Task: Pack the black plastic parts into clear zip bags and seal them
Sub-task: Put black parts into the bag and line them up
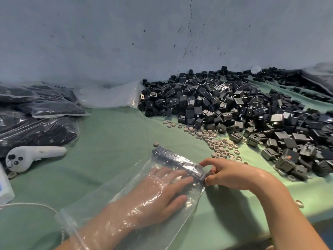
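One clear zip bag (111,192) lies on the green table (111,134) and holds a single row of black plastic parts (173,157); the film blurs their number. Two hands work it. The left hand (165,188) is inside the bag, flat-fingered against the row, and the right hand (232,175) pinches the bag's closed end from outside. Pulling the left hand out could drag the row askew. One loose pile (234,109) of hundreds waits on the right, beside dozens of tan rings (216,143). At least three packed bags (39,123) sit on the left.

Readable text: none found.
Blue patch on the white device (5,188), left edge of frame, too blurred to read; any marks on the black plastic parts (234,112) too small to tell.
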The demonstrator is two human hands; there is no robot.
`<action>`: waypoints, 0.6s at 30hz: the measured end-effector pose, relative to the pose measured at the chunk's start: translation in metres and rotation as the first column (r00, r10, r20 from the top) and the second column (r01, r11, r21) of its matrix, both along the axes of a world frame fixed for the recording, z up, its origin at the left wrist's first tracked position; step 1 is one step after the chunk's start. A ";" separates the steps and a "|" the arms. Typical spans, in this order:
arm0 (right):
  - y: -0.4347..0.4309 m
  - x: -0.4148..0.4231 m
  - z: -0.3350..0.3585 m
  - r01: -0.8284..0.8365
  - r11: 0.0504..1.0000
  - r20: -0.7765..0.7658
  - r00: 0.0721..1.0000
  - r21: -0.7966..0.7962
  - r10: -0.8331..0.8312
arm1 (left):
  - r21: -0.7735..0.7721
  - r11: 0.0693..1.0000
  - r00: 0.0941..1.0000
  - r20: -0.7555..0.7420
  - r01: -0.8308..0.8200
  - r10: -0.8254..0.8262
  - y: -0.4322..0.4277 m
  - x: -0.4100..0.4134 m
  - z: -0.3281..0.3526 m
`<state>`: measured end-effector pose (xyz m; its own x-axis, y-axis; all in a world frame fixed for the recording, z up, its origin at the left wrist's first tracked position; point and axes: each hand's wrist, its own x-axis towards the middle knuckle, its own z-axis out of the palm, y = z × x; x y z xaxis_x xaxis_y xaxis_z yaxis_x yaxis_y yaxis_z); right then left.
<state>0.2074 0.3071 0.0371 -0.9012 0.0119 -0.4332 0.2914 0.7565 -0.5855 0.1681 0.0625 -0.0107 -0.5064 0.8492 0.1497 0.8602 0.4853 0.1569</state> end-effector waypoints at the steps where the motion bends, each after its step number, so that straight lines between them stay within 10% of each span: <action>1: 0.000 0.000 0.000 -0.007 1.000 -0.002 1.000 0.003 0.007 | 0.001 1.000 1.000 -0.006 -0.001 0.001 0.001 0.000 0.000; 18: -0.003 0.000 0.000 0.036 0.994 -0.035 0.999 0.108 -0.033 | 0.141 0.979 0.989 0.025 -0.150 0.148 -0.006 0.002 -0.002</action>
